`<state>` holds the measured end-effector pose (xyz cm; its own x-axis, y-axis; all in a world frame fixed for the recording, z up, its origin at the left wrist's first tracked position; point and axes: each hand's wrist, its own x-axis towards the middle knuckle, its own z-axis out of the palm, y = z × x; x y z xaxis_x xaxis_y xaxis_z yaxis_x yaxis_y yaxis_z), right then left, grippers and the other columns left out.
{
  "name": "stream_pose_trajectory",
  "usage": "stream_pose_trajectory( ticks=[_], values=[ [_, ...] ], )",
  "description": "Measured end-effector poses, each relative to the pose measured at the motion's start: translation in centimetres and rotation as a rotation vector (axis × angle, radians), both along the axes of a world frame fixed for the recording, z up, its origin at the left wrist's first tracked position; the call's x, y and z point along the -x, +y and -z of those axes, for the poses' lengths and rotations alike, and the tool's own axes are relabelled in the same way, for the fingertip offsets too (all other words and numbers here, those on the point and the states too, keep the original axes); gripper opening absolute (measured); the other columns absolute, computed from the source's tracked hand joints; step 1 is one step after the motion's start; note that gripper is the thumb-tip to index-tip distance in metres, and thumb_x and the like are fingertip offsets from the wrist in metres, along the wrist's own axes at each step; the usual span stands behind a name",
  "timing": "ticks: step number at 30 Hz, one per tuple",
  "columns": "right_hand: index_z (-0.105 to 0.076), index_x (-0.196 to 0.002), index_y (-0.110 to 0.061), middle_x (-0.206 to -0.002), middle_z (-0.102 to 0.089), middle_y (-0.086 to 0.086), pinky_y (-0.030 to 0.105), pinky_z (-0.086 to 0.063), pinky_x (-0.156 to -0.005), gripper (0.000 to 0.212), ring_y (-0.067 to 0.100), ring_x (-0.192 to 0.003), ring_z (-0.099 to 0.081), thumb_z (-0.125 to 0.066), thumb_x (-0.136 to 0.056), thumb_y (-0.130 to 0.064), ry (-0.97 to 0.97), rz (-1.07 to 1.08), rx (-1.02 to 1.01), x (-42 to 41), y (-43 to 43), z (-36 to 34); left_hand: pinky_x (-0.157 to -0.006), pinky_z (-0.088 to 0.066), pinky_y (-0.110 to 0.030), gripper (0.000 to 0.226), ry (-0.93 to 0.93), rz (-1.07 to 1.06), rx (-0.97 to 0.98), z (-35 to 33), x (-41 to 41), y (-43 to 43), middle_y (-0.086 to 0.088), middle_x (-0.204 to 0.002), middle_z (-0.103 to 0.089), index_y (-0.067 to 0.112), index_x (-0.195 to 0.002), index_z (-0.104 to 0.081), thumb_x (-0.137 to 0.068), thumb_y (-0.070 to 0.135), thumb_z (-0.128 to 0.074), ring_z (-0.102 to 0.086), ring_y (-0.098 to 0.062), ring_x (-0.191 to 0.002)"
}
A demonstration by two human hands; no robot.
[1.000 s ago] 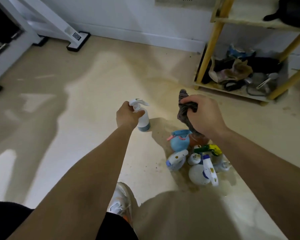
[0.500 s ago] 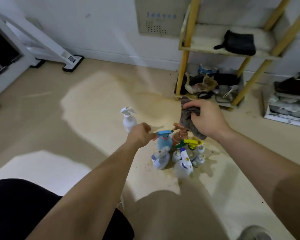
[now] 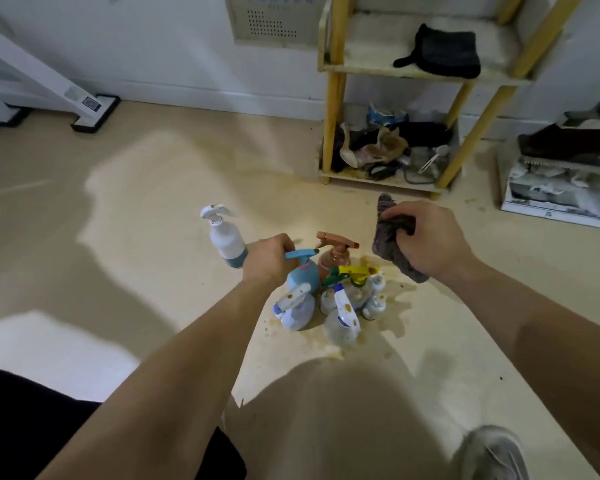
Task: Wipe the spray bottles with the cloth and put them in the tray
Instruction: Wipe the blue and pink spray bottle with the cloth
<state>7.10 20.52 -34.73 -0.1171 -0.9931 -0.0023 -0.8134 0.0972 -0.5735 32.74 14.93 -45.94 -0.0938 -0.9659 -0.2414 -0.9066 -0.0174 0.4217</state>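
Note:
Several dirty spray bottles stand bunched on the beige floor. My left hand grips the nozzle head of the light blue spray bottle at the cluster's left. A brown spray bottle stands just behind it, and a yellow-green trigger bottle and white bottles sit in front. A white spray bottle with a blue base stands alone to the left. My right hand holds a crumpled grey cloth above the cluster's right side. No tray is in view.
A yellow-framed shelf with shoes and clutter stands against the back wall. A white box with shoes sits at the right. A white stand base lies at back left. My shoe shows at bottom right. Stains surround the bottles.
My left hand let go of the white bottle with the blue base, which stays standing at the left, and moved right to grip the light blue bottle's head. The view tilted up.

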Motion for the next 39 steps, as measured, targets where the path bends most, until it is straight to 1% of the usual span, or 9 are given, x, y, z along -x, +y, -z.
stream_pose_trajectory(
  ticks=[5, 11, 16, 21, 25, 30, 33, 37, 39],
  values=[
    [-0.073, -0.117, -0.016, -0.120, -0.068, 0.011, 0.029, -0.048, -0.089, 0.043, 0.029, -0.105, -0.062, -0.050, -0.087, 0.005, 0.013, 0.017, -0.029, -0.1, 0.3, -0.4, -0.052, -0.036, -0.025, 0.012, 0.017, -0.013, -0.008, -0.7, -0.1, -0.7, 0.000, -0.092, -0.066, 0.025, -0.092, -0.064, -0.088, 0.027, -0.074, -0.059, -0.020, -0.078],
    [-0.073, -0.116, -0.017, -0.118, -0.070, 0.010, 0.036, -0.053, -0.093, 0.043, 0.029, -0.103, -0.066, -0.050, -0.086, 0.006, -0.046, 0.008, -0.013, -0.9, 1.4, -2.4, -0.062, -0.046, -0.032, 0.015, 0.118, -0.032, 0.026, -3.8, -1.5, -0.7, 0.004, -0.083, -0.064, 0.025, -0.080, -0.062, -0.082, 0.019, -0.077, -0.061, -0.020, -0.078],
    [-0.072, -0.119, -0.020, -0.118, -0.070, 0.006, 0.018, -0.042, -0.082, 0.045, 0.019, -0.101, -0.062, -0.050, -0.088, 0.005, -0.059, -0.004, 0.008, -2.1, 2.2, -6.2, -0.057, -0.040, -0.023, 0.010, 0.162, -0.029, 0.108, -9.5, -2.7, -0.6, 0.006, -0.084, -0.063, 0.021, -0.086, -0.068, -0.083, 0.018, -0.077, -0.057, -0.015, -0.078],
    [-0.071, -0.120, -0.026, -0.126, -0.068, 0.001, 0.020, -0.042, -0.088, 0.043, 0.020, -0.115, -0.061, -0.052, -0.091, 0.000, -0.140, -0.008, 0.116, -2.6, 3.4, -11.3, -0.064, -0.045, -0.027, 0.013, 0.200, 0.024, 0.195, -17.5, -2.8, 0.1, 0.005, -0.090, -0.064, 0.023, -0.089, -0.069, -0.083, 0.022, -0.080, -0.057, -0.015, -0.080],
    [-0.068, -0.123, -0.029, -0.121, -0.068, -0.007, 0.021, -0.046, -0.092, 0.044, 0.010, -0.112, -0.060, -0.057, -0.090, -0.003, -0.204, -0.025, 0.251, -2.5, 4.7, -15.5, -0.076, -0.051, -0.033, 0.013, 0.238, 0.161, 0.254, -23.5, -1.7, 1.3, 0.005, -0.094, -0.068, 0.025, -0.089, -0.069, -0.083, 0.025, -0.081, -0.060, -0.016, -0.089],
    [-0.054, -0.139, -0.028, -0.119, -0.059, -0.021, 0.008, -0.040, -0.098, 0.055, -0.010, -0.116, -0.051, -0.061, -0.090, -0.004, -0.312, -0.090, 0.348, -2.8, 6.8, -18.4, -0.067, -0.046, -0.024, 0.013, 0.355, 0.269, 0.316, -27.8, 0.9, 3.9, 0.013, -0.086, -0.068, 0.026, -0.089, -0.070, -0.082, 0.026, -0.082, -0.059, -0.004, -0.076],
    [-0.051, -0.144, -0.028, -0.130, -0.059, -0.016, 0.012, -0.038, -0.101, 0.055, 0.000, -0.124, -0.052, -0.058, -0.094, -0.005, -0.249, -0.142, 0.346, -3.0, 8.0, -18.0, -0.060, -0.042, -0.021, 0.014, 0.479, 0.306, 0.294, -28.3, 2.9, 5.4, 0.013, -0.073, -0.063, 0.021, -0.091, -0.068, -0.083, 0.021, -0.080, -0.056, 0.002, -0.058],
    [-0.044, -0.150, -0.026, -0.145, -0.054, -0.007, 0.026, -0.039, -0.112, 0.054, 0.009, -0.131, -0.048, -0.056, -0.099, -0.014, -0.148, -0.209, 0.311, -2.0, 9.1, -16.6, -0.068, -0.053, -0.029, 0.010, 0.618, 0.275, 0.281, -27.8, 5.0, 6.7, 0.005, -0.089, -0.068, 0.018, -0.097, -0.068, -0.089, 0.019, -0.074, -0.066, -0.008, -0.077],
    [-0.039, -0.153, -0.026, -0.145, -0.053, -0.006, 0.029, -0.040, -0.110, 0.058, 0.010, -0.130, -0.049, -0.060, -0.099, -0.024, -0.113, -0.223, 0.305, -1.1, 9.3, -16.0, -0.066, -0.053, -0.031, 0.008, 0.696, 0.260, 0.236, -27.6, 5.8, 6.9, 0.002, -0.084, -0.067, 0.018, -0.097, -0.067, -0.092, 0.017, -0.072, -0.063, -0.005, -0.068]
  ],
)
